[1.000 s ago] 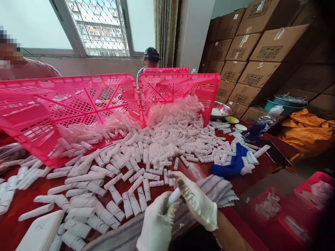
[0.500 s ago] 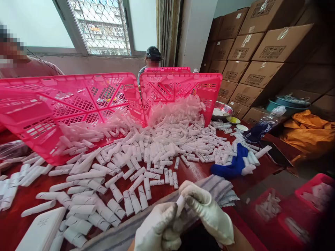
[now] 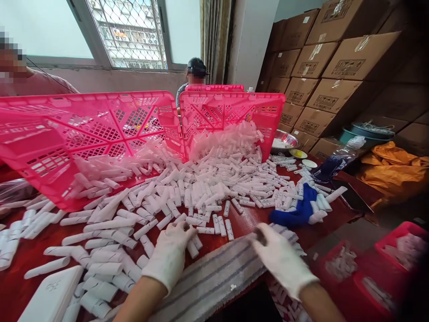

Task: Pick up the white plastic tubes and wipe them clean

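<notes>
Many short white tubes with thin dark marks [image 3: 201,197] lie spread over the red table. My left hand [image 3: 170,250], in a white glove, reaches down among the nearest ones. Its thumb and forefinger are curled together on a white tube [image 3: 192,248], with the fingertips partly hiding the grip. Over the right part of a grey striped towel [image 3: 214,277] is my right hand [image 3: 279,257], also gloved. Its thumb and forefinger are bent with a gap between them, and nothing shows in it. The fingertips of both gloves look dark.
Two pink baskets [image 3: 110,100] lean tipped behind the tubes. A blue cloth [image 3: 295,214] and a bottle of dark liquid [image 3: 338,158] sit at the right. A white box-shaped object [image 3: 50,295] lies front left. Pink bins [image 3: 372,290] stand low right. Two people sit beyond the baskets.
My hands have parted. The white piece held between them is no longer visible. My left hand went left and forward onto the tubes; my right hand moved right, over the towel.
</notes>
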A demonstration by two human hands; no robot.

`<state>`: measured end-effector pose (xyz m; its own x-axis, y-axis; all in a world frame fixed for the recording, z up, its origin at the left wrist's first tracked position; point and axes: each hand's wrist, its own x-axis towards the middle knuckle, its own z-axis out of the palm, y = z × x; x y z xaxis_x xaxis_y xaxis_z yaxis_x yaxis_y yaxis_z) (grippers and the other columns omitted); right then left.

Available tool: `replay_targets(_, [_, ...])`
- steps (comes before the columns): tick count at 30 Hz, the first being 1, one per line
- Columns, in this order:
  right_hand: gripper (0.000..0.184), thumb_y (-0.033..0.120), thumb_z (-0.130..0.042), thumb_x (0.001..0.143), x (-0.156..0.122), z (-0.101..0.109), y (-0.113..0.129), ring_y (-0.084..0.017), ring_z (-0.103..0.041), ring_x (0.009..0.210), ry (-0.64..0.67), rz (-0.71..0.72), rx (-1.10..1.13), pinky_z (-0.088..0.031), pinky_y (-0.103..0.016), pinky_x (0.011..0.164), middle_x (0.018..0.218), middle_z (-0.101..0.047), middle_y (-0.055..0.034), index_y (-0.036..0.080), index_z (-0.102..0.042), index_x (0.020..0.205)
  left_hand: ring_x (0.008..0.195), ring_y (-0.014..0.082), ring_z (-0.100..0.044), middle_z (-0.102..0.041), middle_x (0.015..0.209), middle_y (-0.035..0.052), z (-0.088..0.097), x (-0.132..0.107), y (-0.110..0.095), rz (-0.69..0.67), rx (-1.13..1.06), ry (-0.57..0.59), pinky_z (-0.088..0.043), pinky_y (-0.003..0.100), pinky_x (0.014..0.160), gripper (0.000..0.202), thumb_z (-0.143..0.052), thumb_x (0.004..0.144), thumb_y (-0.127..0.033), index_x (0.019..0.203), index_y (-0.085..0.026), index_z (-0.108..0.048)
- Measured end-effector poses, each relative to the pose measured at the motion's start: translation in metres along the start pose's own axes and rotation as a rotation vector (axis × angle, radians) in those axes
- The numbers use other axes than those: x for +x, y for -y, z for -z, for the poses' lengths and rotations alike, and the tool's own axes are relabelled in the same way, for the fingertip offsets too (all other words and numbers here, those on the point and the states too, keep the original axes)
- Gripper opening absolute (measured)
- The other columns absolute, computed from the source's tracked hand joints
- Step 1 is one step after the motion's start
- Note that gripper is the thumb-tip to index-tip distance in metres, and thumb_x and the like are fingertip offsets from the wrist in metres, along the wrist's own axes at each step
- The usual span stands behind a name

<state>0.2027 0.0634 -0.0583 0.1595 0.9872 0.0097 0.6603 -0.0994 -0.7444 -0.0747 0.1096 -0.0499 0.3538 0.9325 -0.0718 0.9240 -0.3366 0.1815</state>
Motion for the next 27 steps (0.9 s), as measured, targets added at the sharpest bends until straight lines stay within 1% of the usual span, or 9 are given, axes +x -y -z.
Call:
replay_targets(3, [0.029, 0.027, -0.057, 0.077, 0.034, -0.048, 0.025, -0.026, -0.063, 0.087, 0.122, 0.014, -0.204, -0.046, -0.036, 0.075, 0.099, -0.068, -0.0094, 0.023, -0.061, 0.105, 0.106, 0.0292, -0.052, -0.057, 0.119, 0.0089, 0.002, 0.001, -0.013, -0.063, 0.012, -0.036, -0.043, 0.041, 0.085, 0.054, -0.051, 0.066, -0.005, 0.112, -0.029, -0.062])
replay_targets(5, [0.028, 0.022, -0.054, 0.077, 0.047, -0.063, 0.030, -0.028, -0.063, 0.088, 0.169, 0.036, -0.264, -0.044, -0.039, 0.078, 0.100, -0.066, -0.0111, 0.022, -0.062, 0.104, 0.110, 0.0295, -0.050, -0.056, 0.121, 0.0079, -0.001, 0.002, -0.020, -0.085, -0.002, -0.043, -0.041, 0.041, 0.088, 0.050, -0.054, 0.066, -0.008, 0.111, -0.030, -0.063])
replay_targets(11, [0.039, 0.008, -0.057, 0.070, 0.045, -0.055, 0.016, -0.027, -0.060, 0.096, 0.174, 0.076, -0.158, -0.039, -0.039, 0.086, 0.106, -0.064, -0.0098, 0.023, -0.062, 0.106, 0.095, 0.0349, -0.056, -0.065, 0.100, 0.0135, -0.016, 0.001, -0.020, -0.051, -0.117, -0.061, -0.042, 0.052, 0.080, 0.034, -0.051, 0.073, -0.009, 0.100, -0.021, -0.068])
replay_targets(14, [0.039, 0.010, -0.056, 0.073, 0.042, -0.052, 0.011, -0.025, -0.059, 0.094, 0.098, 0.035, 0.000, -0.040, -0.038, 0.086, 0.103, -0.064, -0.0094, 0.022, -0.058, 0.110, 0.092, 0.0309, -0.057, -0.068, 0.092, 0.0105, -0.023, -0.006, -0.011, -0.048, -0.261, -0.100, -0.041, 0.051, 0.083, 0.036, -0.044, 0.076, -0.005, 0.097, -0.022, -0.068])
replay_targets(18, [0.033, 0.039, -0.061, 0.076, 0.041, -0.060, 0.010, -0.018, -0.061, 0.073, 0.022, -0.027, 0.470, -0.047, -0.030, 0.066, 0.080, -0.063, -0.0026, 0.021, -0.052, 0.102, 0.093, 0.0227, -0.060, -0.069, 0.100, 0.0071, -0.033, -0.013, -0.008, -0.006, -0.575, -0.172, -0.045, 0.040, 0.088, 0.047, -0.049, 0.071, -0.004, 0.113, -0.022, -0.061])
replay_targets(20, [0.040, 0.051, -0.064, 0.070, 0.036, -0.070, 0.014, -0.014, -0.057, 0.055, 0.013, -0.065, 0.689, -0.045, -0.026, 0.052, 0.067, -0.059, 0.0023, 0.021, -0.050, 0.093, 0.086, 0.0198, -0.064, -0.070, 0.094, 0.0080, -0.039, -0.012, -0.017, 0.063, -0.835, -0.176, -0.050, 0.034, 0.080, 0.048, -0.053, 0.073, -0.012, 0.120, -0.017, -0.054])
replay_targets(23, [0.043, 0.054, -0.069, 0.065, 0.024, -0.091, 0.024, -0.011, -0.053, 0.047, 0.018, -0.101, 0.866, -0.043, -0.023, 0.046, 0.062, -0.057, 0.0047, 0.022, -0.049, 0.086, 0.070, 0.0181, -0.065, -0.069, 0.078, 0.0073, -0.047, -0.008, -0.042, 0.157, -1.149, -0.150, -0.053, 0.029, 0.064, 0.038, -0.059, 0.074, -0.028, 0.108, -0.011, -0.059])
replay_targets(25, [0.043, 0.050, -0.074, 0.062, 0.017, -0.103, 0.031, -0.012, -0.057, 0.055, 0.012, -0.114, 0.949, -0.046, -0.023, 0.051, 0.068, -0.060, 0.0029, 0.022, -0.051, 0.083, 0.072, 0.0184, -0.065, -0.068, 0.081, 0.0082, -0.052, -0.006, -0.057, 0.198, -1.227, -0.176, -0.053, 0.029, 0.066, 0.036, -0.059, 0.075, -0.034, 0.103, -0.011, -0.060])
replay_targets(27, [0.044, 0.049, -0.076, 0.059, 0.013, -0.109, 0.035, -0.012, -0.059, 0.058, -0.001, -0.130, 1.017, -0.048, -0.024, 0.054, 0.070, -0.061, 0.0028, 0.022, -0.051, 0.082, 0.080, 0.0191, -0.064, -0.066, 0.089, 0.0089, -0.057, -0.008, -0.066, 0.235, -1.258, -0.228, -0.053, 0.032, 0.074, 0.038, -0.058, 0.077, -0.034, 0.108, -0.012, -0.056])
